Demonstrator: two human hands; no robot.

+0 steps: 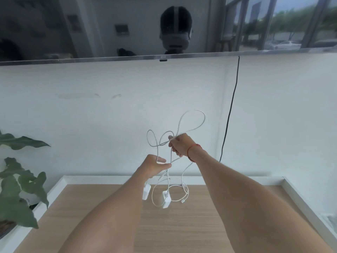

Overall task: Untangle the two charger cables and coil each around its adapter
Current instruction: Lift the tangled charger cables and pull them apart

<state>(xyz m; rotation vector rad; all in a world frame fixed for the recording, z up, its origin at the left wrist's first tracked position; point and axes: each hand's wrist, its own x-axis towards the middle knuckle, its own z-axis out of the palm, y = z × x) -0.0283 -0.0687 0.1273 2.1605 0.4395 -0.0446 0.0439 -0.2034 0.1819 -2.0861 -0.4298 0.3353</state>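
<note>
Two white charger cables (191,123) are tangled together and lifted above the wooden table (182,225). My right hand (179,144) grips the cables high up, with loops standing above and to the left of it. Lower and to the left, my left hand (154,166) pinches a strand between thumb and fingers. Two white adapters hang below: one (146,192) partly hidden behind my left forearm, the other (166,199) at or just above the tabletop inside a cable loop. A plug end (182,200) dangles to its right.
A white raised rim (295,196) frames the table. A leafy green plant (20,189) stands at the left edge. A dark screen (109,28) hangs on the white wall, and a black cord (230,110) runs down the wall right of my hands.
</note>
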